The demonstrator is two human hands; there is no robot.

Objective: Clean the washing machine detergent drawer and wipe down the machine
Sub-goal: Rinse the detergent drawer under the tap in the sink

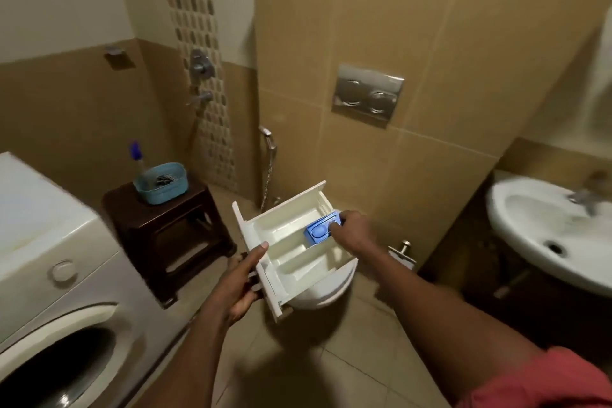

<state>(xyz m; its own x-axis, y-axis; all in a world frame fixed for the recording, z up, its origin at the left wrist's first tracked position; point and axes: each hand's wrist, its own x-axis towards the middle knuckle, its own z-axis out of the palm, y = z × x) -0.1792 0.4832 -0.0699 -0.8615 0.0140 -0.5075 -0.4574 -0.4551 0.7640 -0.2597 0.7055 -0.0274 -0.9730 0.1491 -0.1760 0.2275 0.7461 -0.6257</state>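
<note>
The white detergent drawer (284, 242) is out of the machine and held in the air above the toilet. My left hand (243, 281) grips its front panel end, thumb on top. My right hand (354, 230) is at the drawer's far end, fingers closed on the blue insert (319, 232) that sits in the rear compartment. The white front-loading washing machine (49, 262) stands at the left, with its round door at the lower left.
A dark stool (165, 228) with a teal basket (162, 182) stands beside the machine. The white toilet (324, 288) is directly below the drawer. A white basin (543, 228) with a tap is at the right. Tiled floor lies underfoot.
</note>
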